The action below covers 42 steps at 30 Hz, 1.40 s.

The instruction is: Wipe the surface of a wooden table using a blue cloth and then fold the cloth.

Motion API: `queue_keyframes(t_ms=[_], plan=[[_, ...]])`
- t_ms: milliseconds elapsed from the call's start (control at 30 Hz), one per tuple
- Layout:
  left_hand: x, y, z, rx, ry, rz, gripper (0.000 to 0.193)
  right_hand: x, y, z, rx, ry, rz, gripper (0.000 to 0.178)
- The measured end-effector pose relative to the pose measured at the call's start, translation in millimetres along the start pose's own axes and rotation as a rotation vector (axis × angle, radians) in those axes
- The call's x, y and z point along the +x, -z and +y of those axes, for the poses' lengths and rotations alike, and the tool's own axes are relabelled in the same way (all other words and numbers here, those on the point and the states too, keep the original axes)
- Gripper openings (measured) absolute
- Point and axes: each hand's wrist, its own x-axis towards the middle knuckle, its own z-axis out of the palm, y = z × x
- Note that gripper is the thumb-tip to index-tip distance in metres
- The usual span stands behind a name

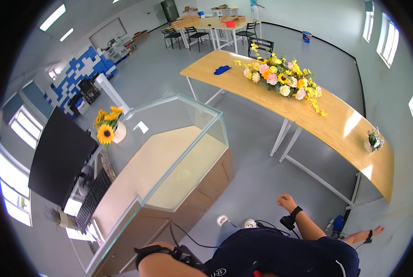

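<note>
Left of the right hand (287,202), well apart, stands the glass counter (206,188), see-through presumably for display; I see bent fingers, nothing evident there, how tightly closed I can't tell. Left hand's hidden. Beyond, flowers (280,77) dress the wooden table (345,119), likely decoration.

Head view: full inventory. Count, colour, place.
Curved table run: 1, tan, right
Flower arrangement: 1, multicoloured, on table run
Small item: 1, blue, run's left end
Potted plant: 1, green, run's right end
Glass counter: 1, beige, left of centre
Sunflower vase: 1, white, by monitor
Monitor: 1, black, left
Keyboard: 1, black, below monitor
Chairs: 4+, black, back
Back tables: several, tan, back
Bucket: 1, blue, back right
Wall pattern: 1, blue/white, left
Windows: several, white, side walls
Background person: 1, blue top, back
Shoes: 2, white, lower centre
Shirt: 1, navy, bottom
Arm: 1, black strap, bottom left
Hands: 2, black straps, lower right; owners unclear
</note>
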Motion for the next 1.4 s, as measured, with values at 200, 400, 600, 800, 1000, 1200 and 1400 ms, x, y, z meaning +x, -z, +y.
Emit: queue_keyframes(t_ms=[200,400,600,800,1000,1200,1400], plan=[[-4.0,69.0,-50.1,-0.269,-0.025,-0.158,0.023,-1.9,7.2,32.4,0.02,-0.05,0.094,0.021],[-15.5,123.1,-78.5,-0.352,0.052,-0.414,0.026,7.0,6.9,36.0,0.037,-0.12,0.298,0.019],[-33.0,172.3,-93.0,-0.341,-0.006,-0.317,0.029,30.6,-24.5,9.7,-0.077,-0.068,0.335,0.023],[-61.1,213.9,-117.3,-0.394,0.152,-0.556,0.028,44.0,-28.8,-9.3,-0.154,-0.115,0.215,0.027],[-60.2,261.1,-129.1,-0.243,0.252,-0.378,0.029,80.3,-8.3,-36.5,-0.267,-0.118,0.254,0.026],[-43.5,308.6,-160.0,-0.218,0.283,-0.515,0.027,155.5,34.4,-93.4,-0.477,-0.024,0.162,0.029],[1.5,355.7,-211.3,-0.176,0.396,-0.415,0.027,218.4,91.9,-183.9,-0.421,0.101,0.17,0.029]])
